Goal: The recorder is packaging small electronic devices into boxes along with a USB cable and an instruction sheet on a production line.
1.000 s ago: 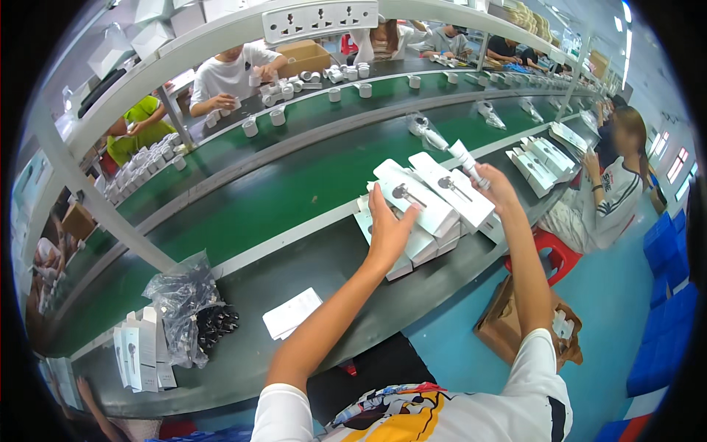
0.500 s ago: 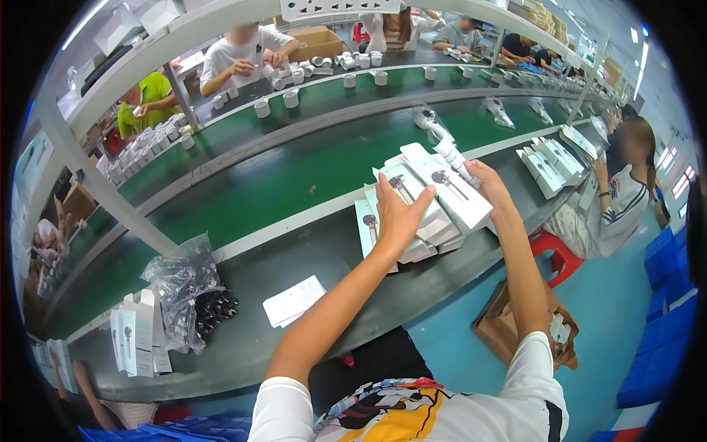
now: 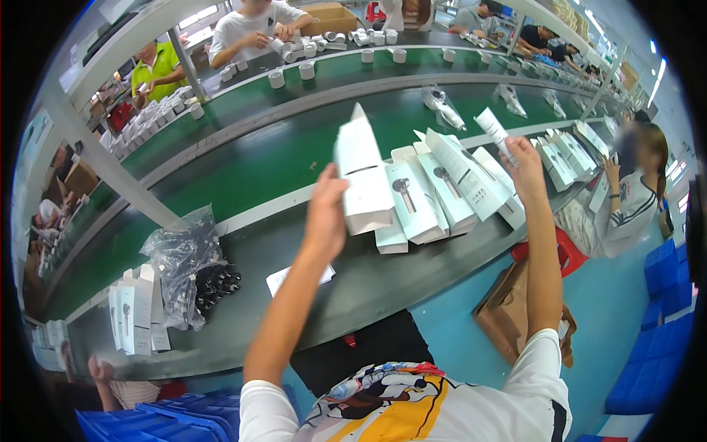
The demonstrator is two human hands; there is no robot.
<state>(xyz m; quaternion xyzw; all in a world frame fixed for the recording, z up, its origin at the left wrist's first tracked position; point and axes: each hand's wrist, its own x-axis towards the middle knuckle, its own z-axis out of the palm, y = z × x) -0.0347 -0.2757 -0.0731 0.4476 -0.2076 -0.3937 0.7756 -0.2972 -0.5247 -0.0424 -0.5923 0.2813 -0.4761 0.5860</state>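
Note:
My left hand (image 3: pixel 326 215) is closed on the side of a white carton (image 3: pixel 366 180), lifted upright with its top flap open. My right hand (image 3: pixel 524 163) pinches a narrow white strip, apparently folded leaflets (image 3: pixel 492 131), raised above the row of cartons. Between the hands several pale cartons (image 3: pixel 407 202) lean against one another on the dark bench, flaps up, with a dark round-headed device printed on their fronts. Partly behind my left forearm lies a small stack of white paper (image 3: pixel 277 281).
At left are a clear plastic bag (image 3: pixel 184 247), black cables (image 3: pixel 216 286) and more cartons (image 3: pixel 137 317). Bagged white devices (image 3: pixel 442 107) lie on the green conveyor (image 3: pixel 287 177) beyond. A co-worker (image 3: pixel 633 188) sits at right. Below stands an open brown box (image 3: pixel 508 306).
My left hand has moved left, lifting a carton off the group. My right hand has risen to the right with the white strip. The remaining cartons are spread in a row.

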